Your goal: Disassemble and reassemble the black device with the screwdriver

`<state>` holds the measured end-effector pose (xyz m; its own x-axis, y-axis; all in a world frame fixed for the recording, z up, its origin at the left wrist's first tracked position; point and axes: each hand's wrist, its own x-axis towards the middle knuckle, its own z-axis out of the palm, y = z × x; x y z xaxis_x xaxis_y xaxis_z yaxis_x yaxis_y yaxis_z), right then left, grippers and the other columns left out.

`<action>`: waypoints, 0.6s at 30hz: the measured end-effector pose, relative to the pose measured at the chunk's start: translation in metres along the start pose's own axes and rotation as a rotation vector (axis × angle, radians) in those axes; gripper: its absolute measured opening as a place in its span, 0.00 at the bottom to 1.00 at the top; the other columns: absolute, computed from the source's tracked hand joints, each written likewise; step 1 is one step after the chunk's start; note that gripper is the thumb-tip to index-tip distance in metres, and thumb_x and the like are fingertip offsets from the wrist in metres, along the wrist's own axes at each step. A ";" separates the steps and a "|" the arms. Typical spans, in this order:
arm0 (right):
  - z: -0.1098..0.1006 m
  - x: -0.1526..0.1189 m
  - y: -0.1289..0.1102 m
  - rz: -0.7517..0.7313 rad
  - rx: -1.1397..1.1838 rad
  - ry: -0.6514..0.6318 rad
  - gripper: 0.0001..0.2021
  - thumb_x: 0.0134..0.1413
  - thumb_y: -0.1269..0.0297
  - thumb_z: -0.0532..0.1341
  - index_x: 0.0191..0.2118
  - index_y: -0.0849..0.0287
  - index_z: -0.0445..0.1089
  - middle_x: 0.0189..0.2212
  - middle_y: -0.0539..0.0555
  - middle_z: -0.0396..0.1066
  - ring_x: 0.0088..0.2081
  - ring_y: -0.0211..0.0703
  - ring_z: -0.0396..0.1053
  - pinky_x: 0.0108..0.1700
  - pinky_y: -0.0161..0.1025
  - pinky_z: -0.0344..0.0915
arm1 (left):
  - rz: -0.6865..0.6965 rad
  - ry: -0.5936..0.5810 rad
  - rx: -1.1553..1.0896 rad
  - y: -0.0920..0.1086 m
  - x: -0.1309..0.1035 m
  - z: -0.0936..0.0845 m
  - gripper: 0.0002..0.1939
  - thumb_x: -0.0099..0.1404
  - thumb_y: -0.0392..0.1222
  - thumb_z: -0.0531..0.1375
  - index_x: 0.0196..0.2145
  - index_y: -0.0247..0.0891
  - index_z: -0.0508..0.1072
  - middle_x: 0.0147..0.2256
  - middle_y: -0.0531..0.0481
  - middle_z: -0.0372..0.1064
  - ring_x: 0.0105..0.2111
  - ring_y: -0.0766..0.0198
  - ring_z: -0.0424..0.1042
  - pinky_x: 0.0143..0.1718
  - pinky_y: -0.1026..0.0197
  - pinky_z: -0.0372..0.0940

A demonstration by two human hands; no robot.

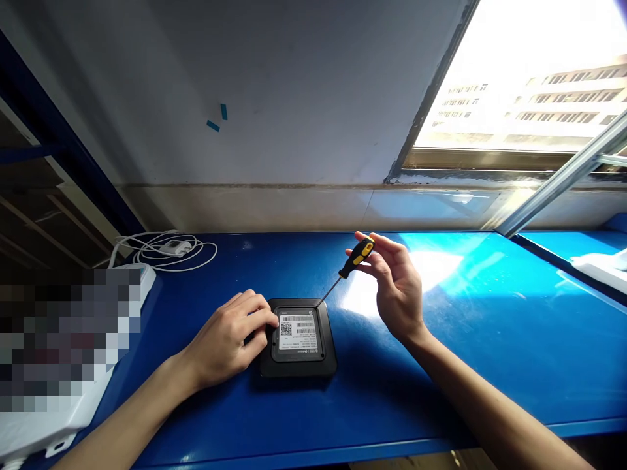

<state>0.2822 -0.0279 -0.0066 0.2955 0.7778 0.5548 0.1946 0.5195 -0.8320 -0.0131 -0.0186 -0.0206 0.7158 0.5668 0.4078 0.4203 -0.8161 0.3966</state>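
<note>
A square black electronic device (298, 370) lies on the blue table with its labelled side up. The white label (306, 333) carries a QR code and barcodes. My left hand (235, 336) is closed on the device's left edge, index fingertip beside the label and the thumb side against the rim. In my right hand (396, 284) is a screwdriver (359, 256) with a black and yellow handle, pinched between thumb and fingers. It slants down to the left, its thin shaft reaching the device's upper right corner. Whether the tip sits in a screw is too small to tell.
A white cable with a power adapter (176, 247) lies coiled at the back left. A white-framed device (98, 391), its screen pixelated, stands on the left. The wall (294, 98) rises behind the blue table (210, 431); a metal bar (563, 176) slants down at the right.
</note>
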 end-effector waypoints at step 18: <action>0.001 -0.004 -0.001 0.052 0.024 -0.048 0.22 0.71 0.53 0.55 0.67 0.42 0.63 0.61 0.56 0.70 0.54 0.54 0.77 0.46 0.54 0.82 | -0.024 -0.005 0.003 -0.001 -0.002 0.005 0.11 0.75 0.33 0.51 0.42 0.41 0.74 0.39 0.50 0.72 0.37 0.60 0.70 0.41 0.56 0.64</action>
<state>0.2795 -0.0311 -0.0085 0.2594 0.8199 0.5104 0.1575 0.4855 -0.8599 -0.0118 -0.0191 -0.0260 0.7086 0.5853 0.3941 0.4388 -0.8029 0.4035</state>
